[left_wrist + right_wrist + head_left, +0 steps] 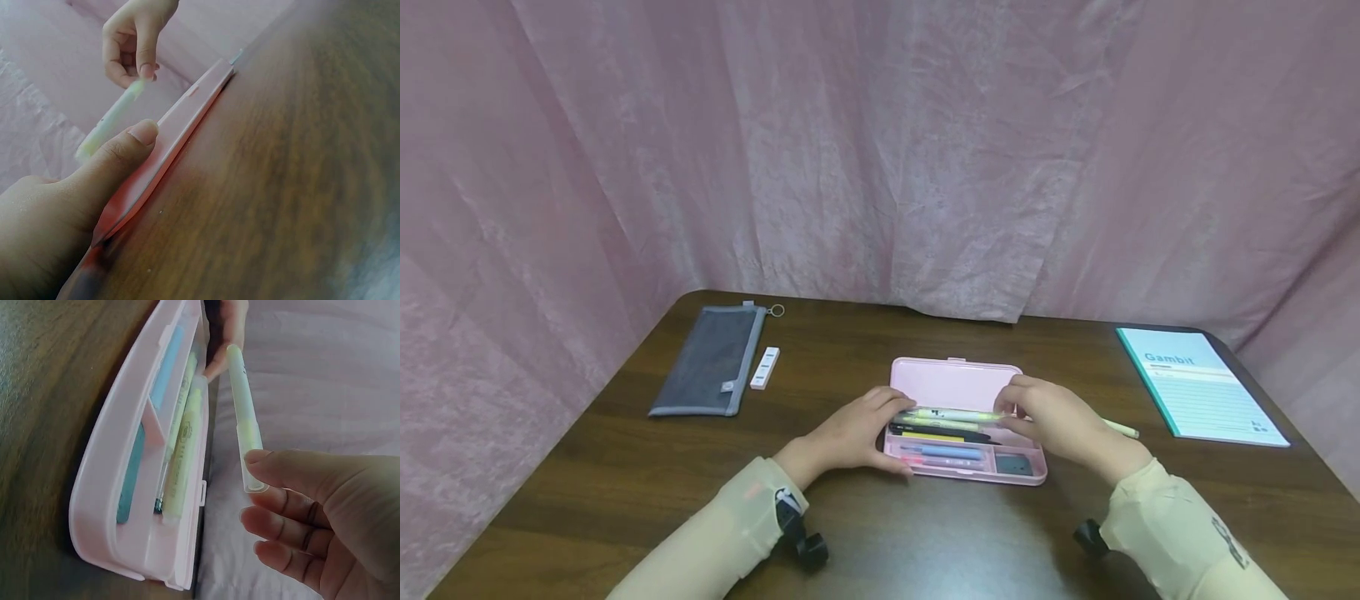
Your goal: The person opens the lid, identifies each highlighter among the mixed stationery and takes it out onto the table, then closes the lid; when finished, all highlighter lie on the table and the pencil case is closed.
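A pink pencil case (955,382) lies open on the table, its lid folded back. At its left end my left hand (853,432) holds it, with the thumb (128,147) on the front rim. Thumb and fingers of my right hand (1063,421) pinch one end of a pale yellow-green highlighter (242,394), raised over the case's back side. Inside the case are more yellow-green highlighters (185,456), a black pen, a blue pen (951,452), a pink pen and a dark grey-green block (1013,464) in the small front right compartment.
A grey zip pouch (709,358) and a small white stick with dark marks (764,368) lie at the left. At the right rests a notepad (1206,387). A pale green pen (1122,428) shows behind my right wrist. Pink curtains (880,167) hang along the table's back edge.
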